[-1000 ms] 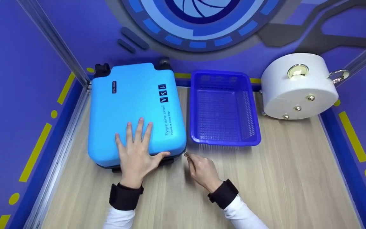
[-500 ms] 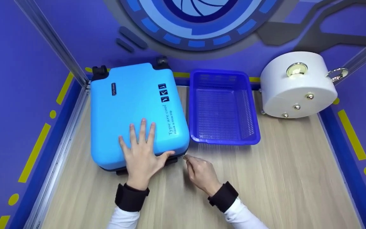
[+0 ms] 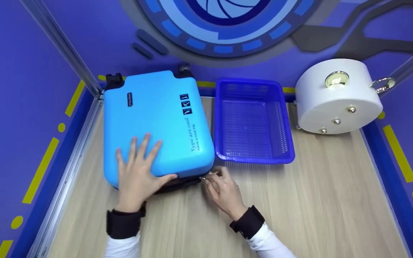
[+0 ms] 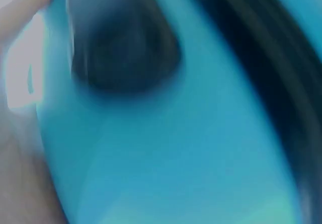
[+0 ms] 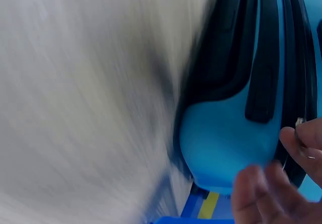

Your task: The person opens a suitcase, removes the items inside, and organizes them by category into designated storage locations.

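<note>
A light-blue hard-shell suitcase (image 3: 156, 118) lies flat on the left, its wheels (image 3: 114, 80) toward the back wall. My left hand (image 3: 136, 179) rests with spread fingers on the near part of the lid, thumb along the front edge. At the near right corner my right hand (image 3: 225, 190) pinches a small metal zipper pull (image 3: 202, 178) between thumb and index finger, the other fingers off it. In the right wrist view the zipper band (image 5: 291, 73) runs dark along the suitcase's side, next to a black handle (image 5: 264, 88). The left wrist view is blurred.
A purple-blue plastic basket (image 3: 251, 161) stands just right of the suitcase. Farther right is a white drum-shaped case (image 3: 335, 104) with metal studs and a ring handle. Blue patterned walls (image 3: 13, 89) enclose the wood-grain surface (image 3: 317, 197) at the back and sides.
My left hand has slid left across the lid. The right hand has moved slightly left along the front edge with the zipper pull, its other fingers lifting. The suitcase sits a little farther right than one second ago.
</note>
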A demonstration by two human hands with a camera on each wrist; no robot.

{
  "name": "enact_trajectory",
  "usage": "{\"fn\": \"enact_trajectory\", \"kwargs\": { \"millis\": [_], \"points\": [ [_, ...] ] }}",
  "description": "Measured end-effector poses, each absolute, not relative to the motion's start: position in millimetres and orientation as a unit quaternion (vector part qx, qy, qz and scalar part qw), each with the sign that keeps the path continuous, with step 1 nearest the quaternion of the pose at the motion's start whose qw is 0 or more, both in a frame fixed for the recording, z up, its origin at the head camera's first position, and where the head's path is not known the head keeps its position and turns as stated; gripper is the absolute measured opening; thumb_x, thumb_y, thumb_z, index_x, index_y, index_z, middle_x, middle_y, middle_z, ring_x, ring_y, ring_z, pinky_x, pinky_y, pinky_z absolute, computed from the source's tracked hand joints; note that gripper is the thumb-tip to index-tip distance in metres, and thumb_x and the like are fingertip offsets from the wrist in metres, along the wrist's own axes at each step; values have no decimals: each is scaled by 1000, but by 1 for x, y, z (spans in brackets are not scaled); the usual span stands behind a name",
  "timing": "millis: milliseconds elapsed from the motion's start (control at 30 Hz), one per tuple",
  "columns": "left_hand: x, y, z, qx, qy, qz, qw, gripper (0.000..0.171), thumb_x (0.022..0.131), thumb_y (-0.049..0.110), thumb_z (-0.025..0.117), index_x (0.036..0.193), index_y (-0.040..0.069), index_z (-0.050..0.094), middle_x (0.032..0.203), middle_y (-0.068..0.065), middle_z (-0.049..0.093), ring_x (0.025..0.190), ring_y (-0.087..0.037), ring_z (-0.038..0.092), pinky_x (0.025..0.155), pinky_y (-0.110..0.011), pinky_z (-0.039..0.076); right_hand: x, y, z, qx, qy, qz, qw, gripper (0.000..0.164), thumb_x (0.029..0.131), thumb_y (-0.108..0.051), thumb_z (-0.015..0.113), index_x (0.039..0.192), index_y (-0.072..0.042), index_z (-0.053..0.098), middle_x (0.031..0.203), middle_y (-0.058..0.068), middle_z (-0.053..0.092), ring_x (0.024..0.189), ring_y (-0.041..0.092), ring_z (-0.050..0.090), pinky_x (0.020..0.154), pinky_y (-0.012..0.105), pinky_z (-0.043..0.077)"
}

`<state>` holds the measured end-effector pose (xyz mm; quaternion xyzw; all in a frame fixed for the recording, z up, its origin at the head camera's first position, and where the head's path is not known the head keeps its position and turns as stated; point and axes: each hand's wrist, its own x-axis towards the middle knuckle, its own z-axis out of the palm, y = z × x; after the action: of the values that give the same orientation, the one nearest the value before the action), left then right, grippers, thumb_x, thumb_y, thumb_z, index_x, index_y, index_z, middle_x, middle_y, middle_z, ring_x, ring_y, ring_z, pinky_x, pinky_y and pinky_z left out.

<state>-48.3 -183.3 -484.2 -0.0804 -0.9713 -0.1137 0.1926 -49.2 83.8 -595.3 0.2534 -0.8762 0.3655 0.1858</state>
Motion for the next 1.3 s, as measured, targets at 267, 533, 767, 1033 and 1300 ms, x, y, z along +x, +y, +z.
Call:
{"fn": "enact_trajectory", "kwargs": {
  "millis": [267, 533, 767, 1033, 1300],
  "points": [
    [-46, -205, -483, -60, -976, -116, 176, 116, 50, 84, 65, 145, 23, 39, 154, -8, 28, 141, -40, 20, 99, -76, 6, -56, 88, -596, 259, -841, 441, 177, 6, 87, -14, 68, 92, -10, 70, 139, 24, 45, 112, 29, 59, 93, 38, 48],
    [-41, -203, -487, -48, -976, -115, 178, 114, 53, 85, 63, 146, 23, 38, 155, -7, 27, 141, -38, 19, 100, -76, 5, -56, 83, -600, 247, -834, 453, 196, 5, 85, -8, 69, 90, -7, 69, 136, 27, 47, 102, 28, 65, 87, 36, 51],
    [-31, -189, -490, -10, -973, -105, 206, 115, 52, 85, 63, 145, 21, 40, 153, -8, 30, 140, -39, 22, 100, -76, 5, -56, 80, -605, 204, -830, 499, 142, 8, 93, -10, 59, 93, -4, 64, 143, 25, 40, 106, 27, 63, 86, 25, 51],
    [-24, -173, -492, 33, -969, -91, 228, 116, 49, 86, 63, 144, 21, 43, 152, -9, 33, 139, -39, 25, 99, -76, 10, -53, 75, -607, 149, -817, 539, 139, 11, 94, -10, 58, 96, -2, 66, 135, 30, 46, 117, 38, 54, 87, 26, 50],
    [-24, -168, -496, 39, -961, -100, 255, 117, 47, 86, 64, 142, 20, 46, 150, -11, 36, 138, -41, 28, 97, -77, 10, -46, 73, -609, 179, -797, 545, 186, 9, 87, 0, 64, 95, -1, 69, 125, 35, 52, 105, 43, 60, 75, 26, 53]
  ]
}}
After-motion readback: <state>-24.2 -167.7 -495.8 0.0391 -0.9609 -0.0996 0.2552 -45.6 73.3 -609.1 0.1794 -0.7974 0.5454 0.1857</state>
